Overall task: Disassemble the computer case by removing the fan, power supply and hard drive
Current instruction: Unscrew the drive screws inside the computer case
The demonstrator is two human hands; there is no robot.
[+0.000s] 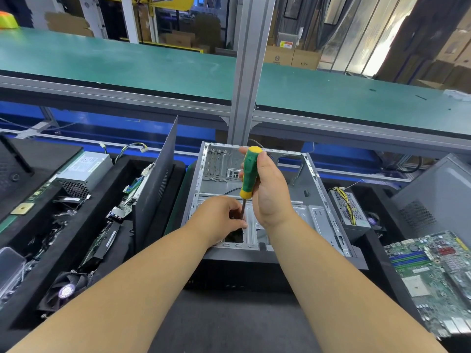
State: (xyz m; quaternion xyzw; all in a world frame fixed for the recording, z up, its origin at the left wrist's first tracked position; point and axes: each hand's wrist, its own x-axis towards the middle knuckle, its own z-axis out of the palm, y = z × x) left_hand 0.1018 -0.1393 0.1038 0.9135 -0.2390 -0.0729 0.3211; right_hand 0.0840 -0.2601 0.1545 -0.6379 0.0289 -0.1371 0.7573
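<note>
Head view: at the desk's near edge, the right hand (267, 189) grips a green-and-yellow screwdriver (250, 171) upright in the open grey metal computer case (254, 200), while the left hand (219, 217) pinches its shaft, seemingly steadying the tip.

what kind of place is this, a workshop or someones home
Most likely a factory or recycling line where computers are stripped. A long green conveyor belt runs past the bench, stacked cardboard boxes stand behind it, and removed parts like a power supply and motherboard lie around.
</note>
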